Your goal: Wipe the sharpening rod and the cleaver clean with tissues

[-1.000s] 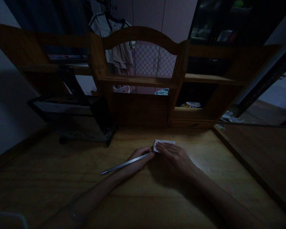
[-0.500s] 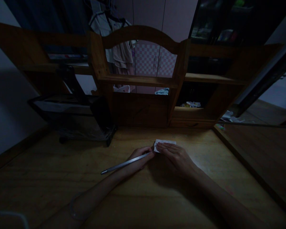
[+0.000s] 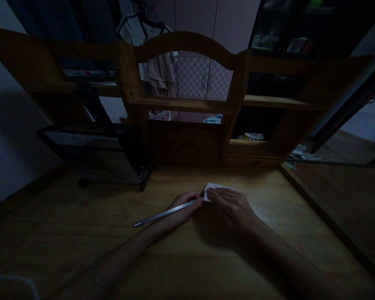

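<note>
On a wooden desk (image 3: 81,225) my left hand (image 3: 183,204) is closed round a long thin metal rod (image 3: 162,214) whose free end points left toward me. The rod's tip meets the left edge of a small white folded paper (image 3: 213,187). My right hand (image 3: 233,204) lies flat on that paper, fingers stretched out and together, covering most of it. The two hands almost touch at the paper's corner. The scene is dim.
A wooden hutch with shelves (image 3: 187,104) stands along the desk's back edge. A dark tray-like stand (image 3: 93,146) sits at the back left. Small crumpled items (image 3: 251,136) lie in a shelf compartment at the right. A dark panel (image 3: 340,200) borders the right.
The view has shifted slightly and my right hand has slid a little over the paper. The rod and left hand keep their place.
</note>
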Motion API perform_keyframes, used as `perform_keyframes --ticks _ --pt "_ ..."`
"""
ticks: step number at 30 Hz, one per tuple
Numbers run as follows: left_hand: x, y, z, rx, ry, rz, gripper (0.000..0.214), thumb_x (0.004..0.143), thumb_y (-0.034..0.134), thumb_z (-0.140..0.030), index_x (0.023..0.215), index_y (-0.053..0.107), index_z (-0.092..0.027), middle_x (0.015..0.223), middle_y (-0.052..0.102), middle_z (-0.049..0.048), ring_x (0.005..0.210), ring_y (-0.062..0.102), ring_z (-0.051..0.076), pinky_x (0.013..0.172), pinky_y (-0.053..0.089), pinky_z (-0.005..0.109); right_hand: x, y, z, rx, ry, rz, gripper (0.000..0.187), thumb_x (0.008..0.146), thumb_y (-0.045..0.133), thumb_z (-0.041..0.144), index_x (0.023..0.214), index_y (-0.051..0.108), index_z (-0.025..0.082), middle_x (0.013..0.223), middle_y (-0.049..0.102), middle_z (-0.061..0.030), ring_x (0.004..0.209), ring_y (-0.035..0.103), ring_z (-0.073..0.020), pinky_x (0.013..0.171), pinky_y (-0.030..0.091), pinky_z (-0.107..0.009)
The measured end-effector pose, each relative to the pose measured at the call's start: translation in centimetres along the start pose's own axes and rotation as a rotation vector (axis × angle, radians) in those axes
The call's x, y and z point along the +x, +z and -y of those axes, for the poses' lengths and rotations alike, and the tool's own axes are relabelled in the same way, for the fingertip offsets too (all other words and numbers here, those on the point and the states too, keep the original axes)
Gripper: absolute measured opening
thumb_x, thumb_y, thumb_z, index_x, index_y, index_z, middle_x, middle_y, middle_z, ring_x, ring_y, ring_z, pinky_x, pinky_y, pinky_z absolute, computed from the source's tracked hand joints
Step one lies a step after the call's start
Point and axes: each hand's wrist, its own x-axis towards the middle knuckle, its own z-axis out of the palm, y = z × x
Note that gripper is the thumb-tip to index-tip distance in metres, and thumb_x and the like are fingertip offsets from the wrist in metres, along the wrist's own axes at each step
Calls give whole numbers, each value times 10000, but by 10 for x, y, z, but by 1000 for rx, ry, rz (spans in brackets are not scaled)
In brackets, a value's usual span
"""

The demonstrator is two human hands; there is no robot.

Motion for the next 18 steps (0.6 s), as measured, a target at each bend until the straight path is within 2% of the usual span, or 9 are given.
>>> perform_keyframes --ticks 8,12,15,18 --pt "2 1 -1 57 35 -17 390 864 531 -539 797 581 -158 659 489 -31 567 411 92 488 283 193 -3 0 0 0 -29 -55 412 845 490 127 1246 573 173 1256 653 -123 1136 630 -249 974 511 -440" --pt "2 1 0 58 49 -1 389 874 516 -540 795 572 -163 668 496 -30 577 425 97 500 294 196 -4 0 -1 4 -47 -88 305 837 501 126 1114 623 153 1179 693 -126 1087 654 -244 966 513 -425" --pt "1 1 -2 71 53 -5 401 866 519 -551 790 576 -162 664 504 -24 582 436 103 508 306 200 -5 -1 0 14 -59 -134 256 827 500 122 1039 641 149 1130 712 -125 1048 669 -232 958 516 -410" --pt "-1 1 -5 67 33 -9 411 866 508 -563 806 585 -163 653 500 -23 566 428 103 497 300 201 -5 -4 2 28 -48 -204 284 822 492 105 1056 647 151 1102 721 -116 1038 671 -221 953 519 -398"
